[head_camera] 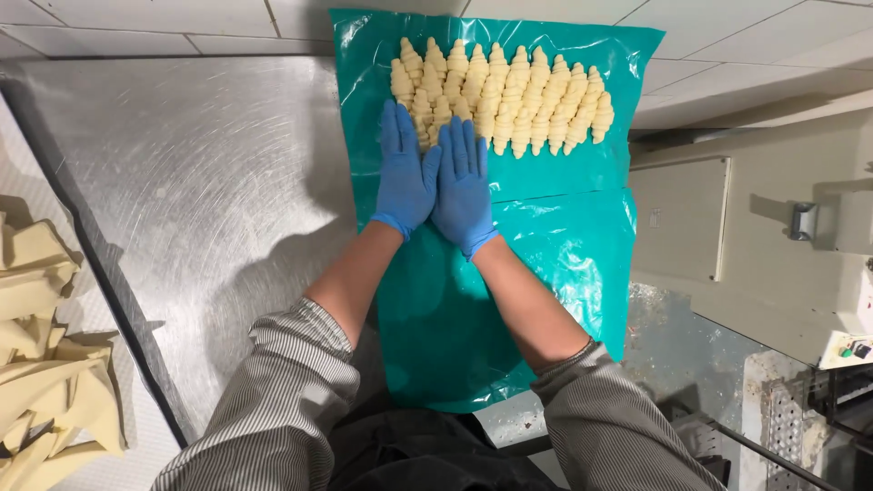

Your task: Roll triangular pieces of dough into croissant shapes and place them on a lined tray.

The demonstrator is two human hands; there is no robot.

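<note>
Several pale raw croissants (527, 100) lie packed in two rows at the far end of a teal plastic sheet (546, 245). Both my hands wear blue gloves. My left hand (403, 173) lies flat on the sheet, fingers stretched, its fingertips touching the croissants at the left end of the near row. My right hand (462, 182) lies flat beside it, thumbs touching, fingertips against the same croissants. Neither hand grips anything. Striped sleeves cover my upper arms.
The sheet rests on a steel table (209, 200). Folded scraps of pale dough (45, 364) lie at the left edge on a white surface. A tiled wall (182, 27) runs along the back. Beige equipment (746, 236) stands to the right.
</note>
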